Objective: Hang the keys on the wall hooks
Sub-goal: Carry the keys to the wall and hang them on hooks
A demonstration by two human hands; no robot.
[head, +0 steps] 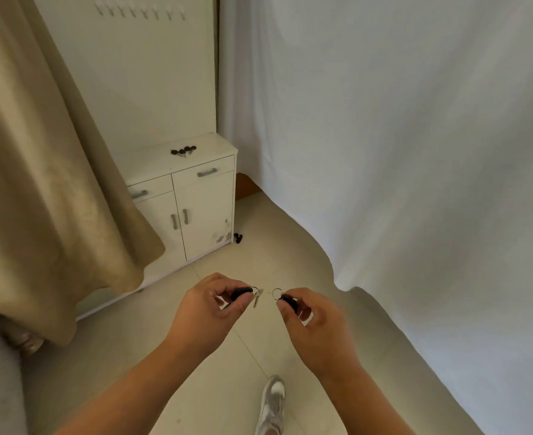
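Note:
My left hand [210,304] pinches a black-headed key [242,292] with a metal ring and blade hanging off it. My right hand [314,318] pinches a second black-headed key [287,301] by its head, its ring pointing left. Both are held low over the floor, a small gap between them. A cluster of several more black keys [183,151] lies on top of the white cabinet [152,163]. One more black key [237,237] lies on the floor by the cabinet's right corner. A row of white wall hooks [139,10] sits high on the white panel above the cabinet.
A beige curtain [39,171] hangs at the left, draping over the cabinet's left side. A white sheet [400,152] covers the right wall and spills onto the tiled floor [259,262]. My silver shoe [272,403] shows below.

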